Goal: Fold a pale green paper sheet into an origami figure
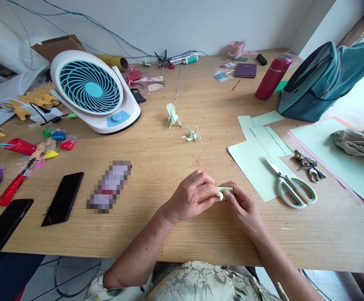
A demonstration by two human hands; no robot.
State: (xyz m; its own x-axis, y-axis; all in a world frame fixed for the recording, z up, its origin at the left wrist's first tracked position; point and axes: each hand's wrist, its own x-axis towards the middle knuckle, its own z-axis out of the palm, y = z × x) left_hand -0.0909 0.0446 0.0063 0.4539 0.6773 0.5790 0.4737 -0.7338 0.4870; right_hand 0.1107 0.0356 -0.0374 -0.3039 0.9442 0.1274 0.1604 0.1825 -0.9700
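A small folded piece of light green paper [221, 194] is pinched between my two hands, just above the front part of the table. My left hand [196, 195] grips its left end with thumb and fingers together. At its right end, my right hand [243, 205] presses it between thumb and curled fingers. Much of the paper is hidden by my fingers. Beyond my hands stand two folded green paper figures, a taller one [172, 116] and a lower one with spread points [192, 134].
Scissors [295, 188] lie on green paper sheets [247, 163] at right, beside keys [309, 165]. A red bottle [273, 77] and teal bag [320, 83] stand behind. To the left are a fan [97, 92], black phones [63, 198] and a red-handled tool [12, 190].
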